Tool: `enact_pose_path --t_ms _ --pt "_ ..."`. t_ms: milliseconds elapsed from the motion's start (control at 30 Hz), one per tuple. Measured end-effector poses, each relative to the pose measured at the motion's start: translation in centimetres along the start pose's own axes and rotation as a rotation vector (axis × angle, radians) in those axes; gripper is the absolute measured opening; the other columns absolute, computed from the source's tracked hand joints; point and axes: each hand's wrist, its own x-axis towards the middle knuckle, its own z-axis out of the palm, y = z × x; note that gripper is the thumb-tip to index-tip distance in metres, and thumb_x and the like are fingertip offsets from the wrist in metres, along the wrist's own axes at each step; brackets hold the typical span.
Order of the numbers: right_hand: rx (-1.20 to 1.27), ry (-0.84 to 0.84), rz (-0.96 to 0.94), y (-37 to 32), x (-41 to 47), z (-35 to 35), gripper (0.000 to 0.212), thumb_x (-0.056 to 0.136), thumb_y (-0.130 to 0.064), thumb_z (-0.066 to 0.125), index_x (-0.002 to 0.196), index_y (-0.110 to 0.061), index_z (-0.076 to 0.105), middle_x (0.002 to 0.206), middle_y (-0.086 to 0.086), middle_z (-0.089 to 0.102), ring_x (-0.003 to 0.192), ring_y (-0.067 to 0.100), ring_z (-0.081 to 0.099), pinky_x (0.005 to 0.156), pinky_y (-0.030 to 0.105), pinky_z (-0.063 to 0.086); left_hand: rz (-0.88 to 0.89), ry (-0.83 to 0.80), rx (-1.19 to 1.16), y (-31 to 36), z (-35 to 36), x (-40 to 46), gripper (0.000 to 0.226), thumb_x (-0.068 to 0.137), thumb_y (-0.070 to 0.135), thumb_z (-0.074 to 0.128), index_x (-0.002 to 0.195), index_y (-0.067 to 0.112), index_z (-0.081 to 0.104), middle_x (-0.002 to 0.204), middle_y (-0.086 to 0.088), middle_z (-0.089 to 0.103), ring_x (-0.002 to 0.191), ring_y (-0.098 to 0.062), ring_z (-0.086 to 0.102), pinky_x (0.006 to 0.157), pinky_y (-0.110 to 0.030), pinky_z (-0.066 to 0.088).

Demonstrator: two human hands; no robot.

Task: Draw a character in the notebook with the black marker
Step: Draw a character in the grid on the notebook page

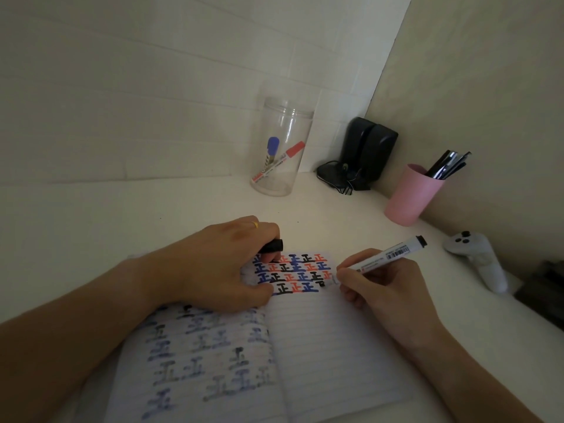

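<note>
While you work at a white desk (195, 203), a clear jar (282, 148) holding a blue and a red marker stands at the back, beside black speakers (367, 151), a pink cup (412, 195) of pens and a white controller (476, 257) lying at the right. Your left hand (219, 267) presses the open notebook (320, 340) flat, fingers curled around a black cap (273, 246). Your right hand (387, 288) is clamped on the black marker (387, 254), tilted, its tip at the page's right edge beside rows of red, blue and black characters. Your fingers hide the tip itself.
</note>
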Motion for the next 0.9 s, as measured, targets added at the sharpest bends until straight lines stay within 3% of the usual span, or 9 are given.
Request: enact_pose_path --t_ms 400,600,900 --pt "0.008 0.043 0.013 0.16 0.12 -0.09 0.007 0.081 -0.002 0.073 0.075 -0.005 0.074 0.061 0.009 0.071 0.055 0.016 0.062 0.054 0.025 0.051 0.015 0.001 0.007 -0.05 0.05 -0.01 0.044 0.079 0.060 0.058 0.110 0.029 0.052 0.099 0.007 0.059 0.090 -0.013 0.057 0.082 -0.040 0.052" --pt "0.013 -0.058 -0.047 -0.23 -0.16 0.02 0.009 0.082 0.000 0.074 0.076 -0.007 0.076 0.063 0.006 0.072 0.056 0.013 0.063 0.054 0.019 0.049 0.029 0.007 0.014 -0.24 0.14 -0.02 0.045 0.080 0.061 0.058 0.111 0.029 0.051 0.100 0.007 0.058 0.089 -0.013 0.056 0.082 -0.040 0.052" --pt "0.014 -0.083 -0.061 -0.36 -0.22 -0.03 0.011 0.083 0.002 0.073 0.075 -0.005 0.076 0.062 0.009 0.070 0.056 0.015 0.062 0.054 0.020 0.049 0.027 0.005 0.021 -0.29 0.16 0.01 0.046 0.079 0.062 0.055 0.109 0.027 0.052 0.099 0.007 0.058 0.089 -0.014 0.057 0.083 -0.041 0.052"
